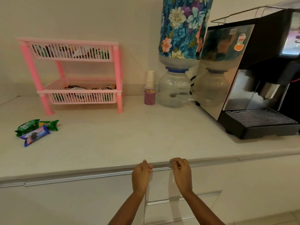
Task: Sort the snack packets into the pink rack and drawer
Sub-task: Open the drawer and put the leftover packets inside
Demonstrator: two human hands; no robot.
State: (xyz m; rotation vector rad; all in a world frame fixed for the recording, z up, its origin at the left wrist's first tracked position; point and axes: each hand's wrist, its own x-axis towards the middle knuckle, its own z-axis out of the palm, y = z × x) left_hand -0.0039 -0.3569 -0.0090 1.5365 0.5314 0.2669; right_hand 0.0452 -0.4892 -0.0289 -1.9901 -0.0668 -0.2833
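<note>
A pink two-tier rack point(78, 75) stands at the back left of the counter, with snack packets in both baskets. On the counter in front of it lie two green packets point(27, 126) point(49, 124) and a blue cookie packet point(34, 135). My left hand point(142, 176) and my right hand point(181, 172) are at the counter's front edge, fingers curled over the metal handle strip of the top drawer point(206, 174) below. The drawer front sits flush with its neighbours.
A water dispenser point(175, 88) with a floral-covered bottle stands at the back, a stack of paper cups and a pink cup of sticks point(150, 96) to its left. A black and steel coffee machine point(251, 78) fills the right side.
</note>
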